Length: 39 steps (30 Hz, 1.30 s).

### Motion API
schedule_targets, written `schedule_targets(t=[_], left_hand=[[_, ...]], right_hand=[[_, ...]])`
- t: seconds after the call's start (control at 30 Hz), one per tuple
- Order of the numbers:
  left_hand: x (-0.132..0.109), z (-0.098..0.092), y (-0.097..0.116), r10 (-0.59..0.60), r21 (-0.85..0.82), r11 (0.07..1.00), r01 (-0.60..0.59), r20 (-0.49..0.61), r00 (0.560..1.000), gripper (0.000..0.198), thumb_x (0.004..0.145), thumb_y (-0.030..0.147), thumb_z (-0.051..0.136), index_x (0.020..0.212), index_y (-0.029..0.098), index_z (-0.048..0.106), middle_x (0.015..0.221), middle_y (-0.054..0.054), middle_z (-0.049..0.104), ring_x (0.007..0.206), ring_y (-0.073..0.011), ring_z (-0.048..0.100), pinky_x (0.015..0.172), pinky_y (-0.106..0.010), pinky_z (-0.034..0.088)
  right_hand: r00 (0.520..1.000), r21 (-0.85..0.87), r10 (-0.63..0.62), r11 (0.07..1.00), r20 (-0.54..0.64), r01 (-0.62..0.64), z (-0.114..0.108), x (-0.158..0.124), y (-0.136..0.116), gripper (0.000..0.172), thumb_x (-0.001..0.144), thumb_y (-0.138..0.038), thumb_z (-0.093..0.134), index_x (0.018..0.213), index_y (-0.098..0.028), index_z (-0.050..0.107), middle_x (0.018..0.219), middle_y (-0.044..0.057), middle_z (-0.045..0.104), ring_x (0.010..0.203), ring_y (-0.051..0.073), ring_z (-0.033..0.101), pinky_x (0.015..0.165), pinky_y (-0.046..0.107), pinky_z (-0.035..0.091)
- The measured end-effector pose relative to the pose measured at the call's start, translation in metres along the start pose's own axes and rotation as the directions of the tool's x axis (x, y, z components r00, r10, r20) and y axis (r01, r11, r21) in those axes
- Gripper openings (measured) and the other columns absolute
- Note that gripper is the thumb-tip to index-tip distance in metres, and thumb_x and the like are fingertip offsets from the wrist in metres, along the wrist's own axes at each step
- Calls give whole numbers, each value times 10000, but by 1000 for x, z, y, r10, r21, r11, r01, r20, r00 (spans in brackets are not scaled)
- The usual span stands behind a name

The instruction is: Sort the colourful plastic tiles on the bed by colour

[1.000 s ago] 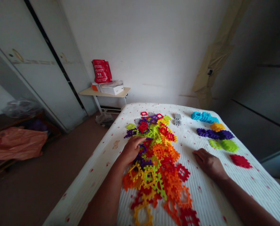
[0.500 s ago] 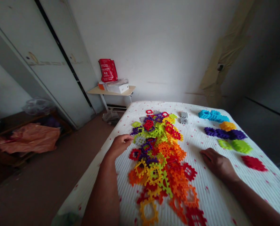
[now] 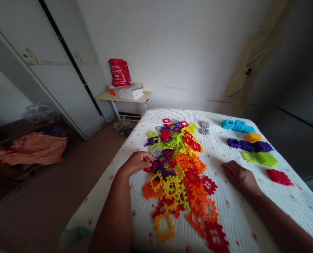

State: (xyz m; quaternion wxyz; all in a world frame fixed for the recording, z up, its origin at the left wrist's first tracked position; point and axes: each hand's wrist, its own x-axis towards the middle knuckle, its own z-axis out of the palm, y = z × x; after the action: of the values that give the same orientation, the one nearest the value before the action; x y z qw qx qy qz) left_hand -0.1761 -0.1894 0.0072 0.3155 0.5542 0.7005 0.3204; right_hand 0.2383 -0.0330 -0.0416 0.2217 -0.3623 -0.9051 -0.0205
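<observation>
Two bare hands reach over a white ribbed cover (image 3: 211, 147), marked with small red spots. Between them, from the upper middle to the bottom of the frame, spreads a heap of toothed plastic pieces (image 3: 182, 161) in red, orange, yellow, green, purple and grey, many overlapping.

Left of centre, the left hand (image 3: 137, 163) is at the heap's edge, its fingers bent and close together right at a red piece (image 3: 150, 167); I cannot tell whether they grip it. A grey piece (image 3: 155, 151) lies just above those fingertips in the frame, with purple ones to the right.

Right of centre, the right hand (image 3: 242, 178) rests on the cover, back upward, fingers narrow and curled under. Their undersides are hidden, so whether they hold anything cannot be told.

Sorted by colour, further pieces sit apart from the heap at the right: a blue group (image 3: 238, 125), a yellow group (image 3: 253, 137), a purple row (image 3: 248, 144), two green clusters (image 3: 267, 159) and a red stack (image 3: 279, 176) lowest. Grey pieces (image 3: 204, 128) lie between heap and groups. At upper left stands a red bag (image 3: 119, 72); crumpled orange material (image 3: 32, 149) lies at far left.
</observation>
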Motion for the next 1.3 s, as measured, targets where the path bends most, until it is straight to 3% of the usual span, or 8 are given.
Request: schedule_targets(t=[0.2,0.43,0.97,1.3], left_hand=[[-21,0,-3,-74,109,990,85,-99,992,349,614,366,642,894,158,644,705,2,593,649,-163,556,595,-266,424],[-28,10,1,-61,153,986,60,2,998,665,563,172,629,1219,204,531,1079,-54,628,962,-225,578,831,-307,444],[-19,15,-12,-59,-10,998,60,46,997,516,568,233,616,1080,174,587,1065,-49,651,995,-249,592,877,-338,452],[-19,14,-12,-55,-77,995,60,71,996,504,581,266,646,1069,166,570,1055,-71,639,975,-253,589,870,-351,444]], right_hand=[[1000,-21,-6,1000,-10,6,1,0,0,290,888,-284,386,925,-177,653,876,64,650,717,148,637,598,226,481],[1000,-34,2,999,-7,-2,0,1,-3,300,899,-292,375,906,-178,653,863,68,648,699,148,627,585,228,469],[993,-21,92,996,72,-91,-5,5,-11,300,895,-230,351,870,-171,644,836,70,624,724,139,597,622,213,426],[996,24,84,996,39,-85,-2,7,-9,248,867,-184,380,866,-177,629,841,66,622,725,142,595,623,224,441]])
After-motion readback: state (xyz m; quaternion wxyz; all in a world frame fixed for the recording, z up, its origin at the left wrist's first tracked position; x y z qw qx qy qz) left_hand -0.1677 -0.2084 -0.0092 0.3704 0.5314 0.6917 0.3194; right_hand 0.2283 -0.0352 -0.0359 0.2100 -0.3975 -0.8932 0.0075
